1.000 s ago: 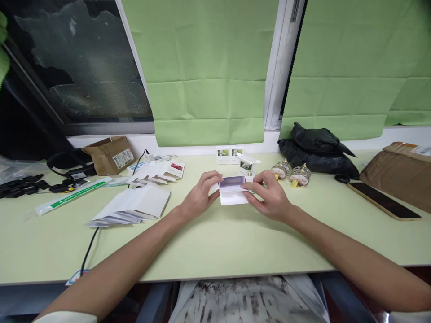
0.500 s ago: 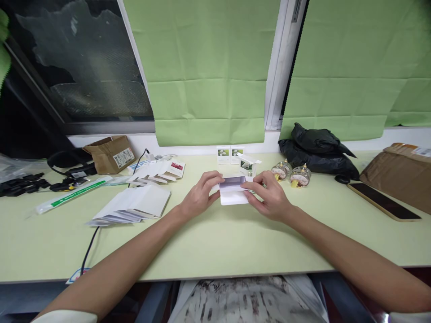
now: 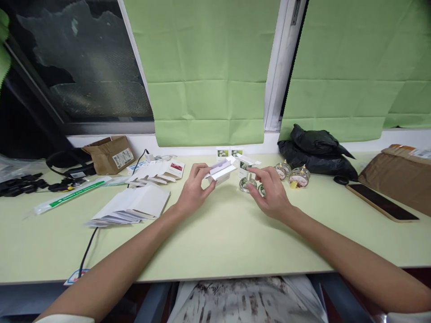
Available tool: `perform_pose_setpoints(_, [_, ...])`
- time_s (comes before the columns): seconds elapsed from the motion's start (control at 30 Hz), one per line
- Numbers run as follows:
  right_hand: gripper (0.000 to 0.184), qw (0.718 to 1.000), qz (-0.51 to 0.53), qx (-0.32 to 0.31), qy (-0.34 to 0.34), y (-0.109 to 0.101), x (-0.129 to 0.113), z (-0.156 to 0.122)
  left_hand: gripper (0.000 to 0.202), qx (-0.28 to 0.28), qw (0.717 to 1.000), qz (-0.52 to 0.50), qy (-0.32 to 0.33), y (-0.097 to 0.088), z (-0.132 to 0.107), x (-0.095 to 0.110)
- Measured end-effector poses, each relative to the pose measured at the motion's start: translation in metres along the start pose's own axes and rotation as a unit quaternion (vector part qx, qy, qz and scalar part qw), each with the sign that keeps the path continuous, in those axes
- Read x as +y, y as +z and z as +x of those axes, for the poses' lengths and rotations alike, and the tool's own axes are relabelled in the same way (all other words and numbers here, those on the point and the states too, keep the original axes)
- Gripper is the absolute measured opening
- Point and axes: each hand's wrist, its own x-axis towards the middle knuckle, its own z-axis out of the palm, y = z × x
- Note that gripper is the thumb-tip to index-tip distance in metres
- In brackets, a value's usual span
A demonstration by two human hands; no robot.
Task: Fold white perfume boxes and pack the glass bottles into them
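Note:
My left hand [image 3: 194, 190] grips a small white carton [image 3: 220, 172] by its left side, fingers on top and thumb below. The carton is tilted, its flap raised and its lilac inside showing. Close to it, my right hand [image 3: 271, 190] has thumb and index finger apart on either side of the cap of a small glass bottle [image 3: 244, 184], which looks like perfume. Whether the fingertips touch the cap is hard to see. A second glass bottle [image 3: 261, 189] is partly hidden by the right hand. Behind them stands a carton with a flower picture [image 3: 243, 166], its top flaps open.
Two small picture cartons [image 3: 222, 154] stand at the back. Round ornate bottles [image 3: 299, 177] are at right, near black plastic bags [image 3: 314, 154], a phone [image 3: 382, 202] and a brown parcel [image 3: 399, 175]. Flat white cartons [image 3: 133, 204] and an open cardboard box [image 3: 109, 154] lie left.
My right hand has let go of the white carton and shifted to the glass bottle. My left hand has moved slightly left, tilting the carton.

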Motion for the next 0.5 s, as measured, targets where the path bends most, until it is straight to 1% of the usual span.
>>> perform_pose_setpoints(0.07, [0.042,1.0,-0.019,0.011,0.015,0.0,0.002,0.001,0.035,-0.016,1.0,0.011,-0.017,0.002,-0.001,-0.004])
perform_pose_setpoints(0.13, [0.038,0.998,-0.055,0.002,0.033,0.001,0.006,0.002,0.034,-0.039,0.999,0.021,-0.015,0.003,-0.003,-0.008])
perform_pose_setpoints(0.27, [0.032,0.987,-0.142,-0.046,0.056,0.006,0.015,0.001,0.026,-0.069,0.996,0.041,0.025,0.003,-0.005,-0.014])
perform_pose_setpoints(0.4, [0.032,0.977,-0.187,-0.083,0.058,0.011,0.022,-0.003,0.026,-0.081,0.995,0.036,0.05,0.001,-0.004,-0.015])
perform_pose_setpoints(0.47, [0.032,0.975,-0.194,-0.092,0.06,0.011,0.024,-0.003,0.03,-0.079,0.996,0.02,0.043,0.002,-0.003,-0.015])
perform_pose_setpoints(0.5, [0.032,0.973,-0.198,-0.097,0.064,0.011,0.024,-0.003,0.032,-0.074,0.997,0.006,0.029,0.003,-0.003,-0.015])
